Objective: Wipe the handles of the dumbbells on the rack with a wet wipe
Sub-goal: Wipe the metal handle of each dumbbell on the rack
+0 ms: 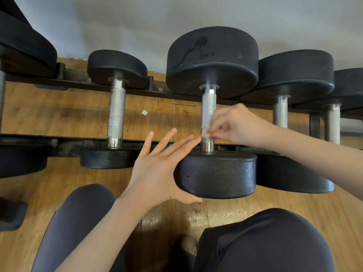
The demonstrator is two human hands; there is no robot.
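**Two hands at the centre dumbbell: wipe on the lower handle**

Nearest the camera, the person's knees [82, 218] in dark leggings frame the bottom of the view above a wooden floor [220, 213].

Beyond the knees, the left hand [157, 169] is open. Its fingers are straight and spread, and the thumb runs under the near head [218, 173] of the centre dumbbell, with the palm edge against that head's left side. The fingertips reach up toward the base of the handle.

Just beyond, the right hand [237, 124] pinches a small crumpled white wet wipe [205, 133] between thumb and curled fingers. The wipe lies at the fingertips, to the left of the palm, and touches the lower right side of the knurled handle [208, 112], just above the smooth collar at the near head. Motion blur hides the exact finger placement.

The handle's long axis runs near to far, crossing both rails of the rack [64, 139] at right angles. The near head overhangs the near rail; the far head [212, 61] sits at the far rail, next to the wall.

Further dumbbells lie parallel on the same rails: one smaller unit [116, 112] to the left and two [280, 114] to the right.
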